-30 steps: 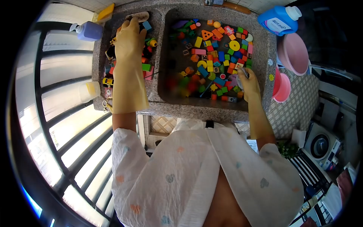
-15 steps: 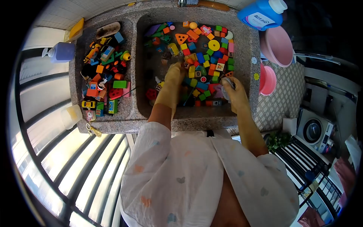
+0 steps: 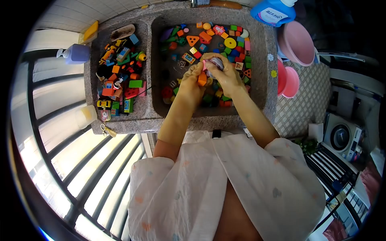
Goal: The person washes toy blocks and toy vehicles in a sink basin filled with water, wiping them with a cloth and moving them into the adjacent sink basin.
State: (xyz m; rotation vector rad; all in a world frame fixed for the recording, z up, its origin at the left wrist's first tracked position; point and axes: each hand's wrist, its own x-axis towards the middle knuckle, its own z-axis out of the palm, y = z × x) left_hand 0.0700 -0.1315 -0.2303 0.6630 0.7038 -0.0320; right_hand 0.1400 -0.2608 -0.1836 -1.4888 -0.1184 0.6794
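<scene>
Both hands wear yellow gloves and meet above the right basin (image 3: 257, 96), which holds many colourful blocks in water. My left hand (image 3: 194, 80) is closed round an orange and pink toy (image 3: 202, 79), partly covered by the fingers. Pressed against that toy, my right hand (image 3: 227, 74) grips a greyish cloth (image 3: 216, 62). Below and around the hands lie loose blocks, among them a yellow disc (image 3: 230, 43) and an orange triangle (image 3: 192, 40).
On the left, a shallow basin (image 3: 148, 52) holds a pile of toys. A purple pump bottle (image 3: 76, 54) stands beyond its left edge. At the right are a blue detergent bottle (image 3: 273, 13) and pink tubs (image 3: 296, 43). Barred windows run along the left.
My left hand went from the toy pile into the right basin, then came up with a toy. My right hand moved left with the cloth to meet it. The view also shifted.
</scene>
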